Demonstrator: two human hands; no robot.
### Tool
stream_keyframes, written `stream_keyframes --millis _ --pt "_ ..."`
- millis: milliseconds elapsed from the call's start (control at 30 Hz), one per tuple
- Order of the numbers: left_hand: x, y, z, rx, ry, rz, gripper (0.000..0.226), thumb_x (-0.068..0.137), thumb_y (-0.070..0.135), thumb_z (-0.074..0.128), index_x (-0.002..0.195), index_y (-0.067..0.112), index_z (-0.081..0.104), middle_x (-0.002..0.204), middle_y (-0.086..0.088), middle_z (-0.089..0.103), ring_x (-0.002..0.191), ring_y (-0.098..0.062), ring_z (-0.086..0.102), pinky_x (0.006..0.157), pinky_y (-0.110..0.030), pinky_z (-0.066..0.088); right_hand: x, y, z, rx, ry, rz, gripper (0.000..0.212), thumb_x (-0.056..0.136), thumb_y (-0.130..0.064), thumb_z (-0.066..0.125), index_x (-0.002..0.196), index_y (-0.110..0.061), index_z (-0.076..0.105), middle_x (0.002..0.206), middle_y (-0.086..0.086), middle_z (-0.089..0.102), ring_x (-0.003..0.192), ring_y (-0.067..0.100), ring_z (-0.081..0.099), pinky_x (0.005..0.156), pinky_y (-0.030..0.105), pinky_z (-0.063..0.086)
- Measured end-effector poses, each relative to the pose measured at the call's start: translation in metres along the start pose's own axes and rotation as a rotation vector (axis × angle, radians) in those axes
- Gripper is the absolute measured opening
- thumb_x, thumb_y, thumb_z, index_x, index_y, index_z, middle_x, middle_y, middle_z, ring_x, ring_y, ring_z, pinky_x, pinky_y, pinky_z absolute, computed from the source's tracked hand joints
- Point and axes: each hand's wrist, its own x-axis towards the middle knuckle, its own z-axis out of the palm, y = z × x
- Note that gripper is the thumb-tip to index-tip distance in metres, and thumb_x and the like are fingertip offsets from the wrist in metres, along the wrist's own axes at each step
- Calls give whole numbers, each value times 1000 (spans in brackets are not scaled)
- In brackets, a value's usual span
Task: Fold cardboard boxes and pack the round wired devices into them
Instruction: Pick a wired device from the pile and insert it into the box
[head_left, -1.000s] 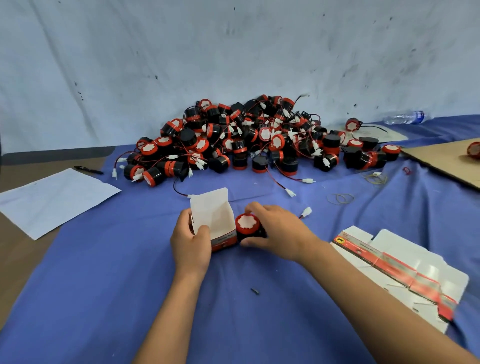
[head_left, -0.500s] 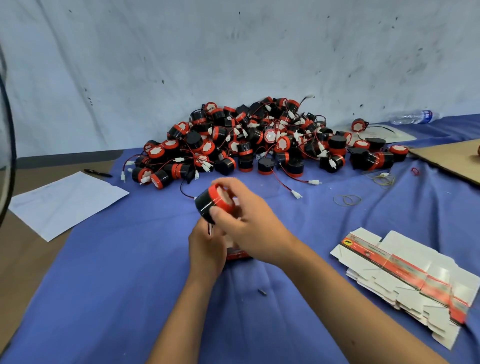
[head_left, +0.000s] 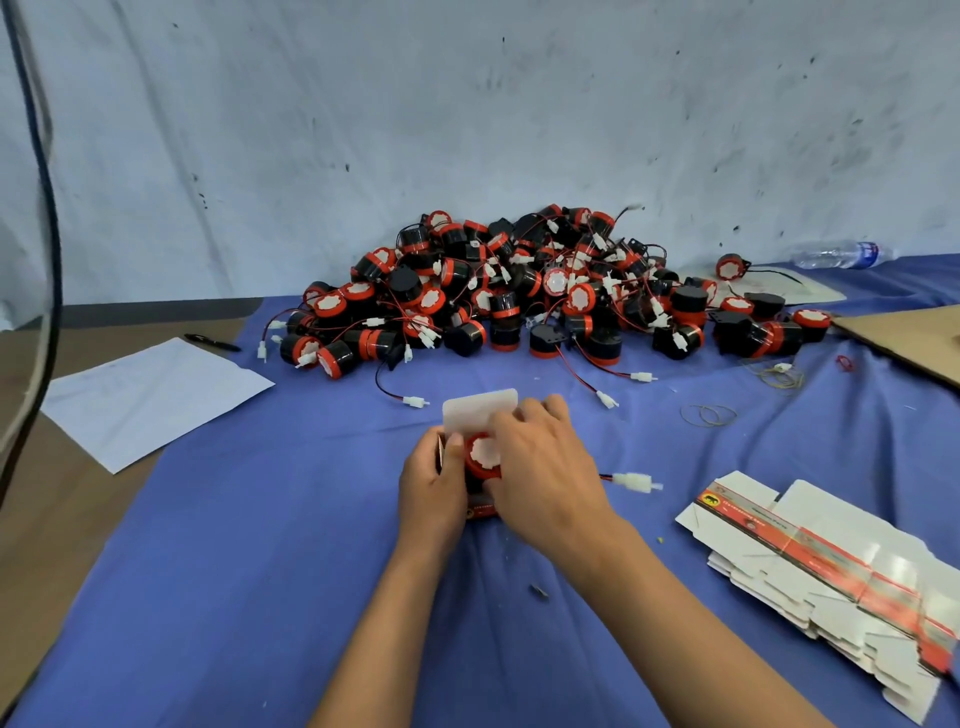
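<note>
The left hand (head_left: 434, 480) is gripping the box (head_left: 480, 512) and the right hand (head_left: 540, 467) is gripping the device (head_left: 482, 457) going into it, but the plug (head_left: 635, 481), hanging out at 3 o'clock, might be getting pinched under the flap (head_left: 480, 409).

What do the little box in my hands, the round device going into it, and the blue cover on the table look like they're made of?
Box: thin white cardboard, matte inside; its flap bends at a crease. Printed red outside, as on the flat stack, which looks glossy.
Round device: likely molded plastic, black body with red rim and a white face.
Blue cover: woven cloth, matte, lying in soft wrinkles.
</note>
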Motion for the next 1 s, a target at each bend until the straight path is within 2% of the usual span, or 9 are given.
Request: stream_keyframes --millis 100,200,300,400,467,600,733,867,1000 --pt "-1 0 2 10 5 7 25 104 23 52 93 2 60 91 -22 66 84 -40 63 81 -65 55 -3 5 2 -115 -65 -23 18 92 -22 56 107 -25 66 117 5 40 114 28 33 83 32 47" --pt "-4 1 3 67 -16 22 6 96 8 60 98 10 64 93 -7 73 89 -27 69 84 -53 58 -9 8 3 -179 -114 -39 22 97 -23 50 109 -27 67 133 5 35 119 31 32 84 33 46" --pt "-4 1 4 98 -12 18 21 89 -3 60 99 14 66 93 -1 75 91 -25 70 79 -41 58 -14 9 0 -166 -120 -37 26 96 -20 49 117 -29 61 142 5 28 114 29 37 83 33 48" --pt "-4 3 4 97 -3 21 21 88 0 64 97 19 67 91 2 75 90 -22 72 77 -38 59 -18 16 -21 -159 -77 103 29 90 -15 56 117 -26 52 123 3 37 77 25 46 55 33 38" --pt "-4 2 3 90 -3 15 19 89 1 66 98 18 68 93 1 76 91 -24 72 80 -43 60 -17 24 -38 -214 -99 139 26 88 -13 57 112 -22 54 102 -1 52 71 27 49 48 31 29" --pt "-2 1 3 60 -9 9 14 86 3 71 95 13 68 89 -3 76 85 -27 71 78 -50 59 -6 18 -42 128 -39 40 15 83 -6 59 89 -15 70 84 2 70 82 24 64 65 40 54" --pt "-2 2 5 15 -19 16 21 71 24 72 85 10 63 75 -4 71 67 -20 60 57 -41 55 -2 4 -16 424 4 -34 18 86 -4 61 85 -17 74 80 -3 73 78 16 65 70 37 53" --pt "0 -3 11 70 -20 27 17 84 19 81 85 12 65 79 -9 73 71 -21 63 69 -55 57 6 8 6 196 115 24 15 85 -5 48 84 -14 61 86 2 62 78 27 56 62 38 44" --pt "-1 -4 11 416 96 66 30 81 43 78 84 19 60 84 2 65 84 -19 55 75 -44 49 9 4 18 259 164 78 9 86 -8 54 87 -13 62 92 -15 47 78 21 52 56 33 39"
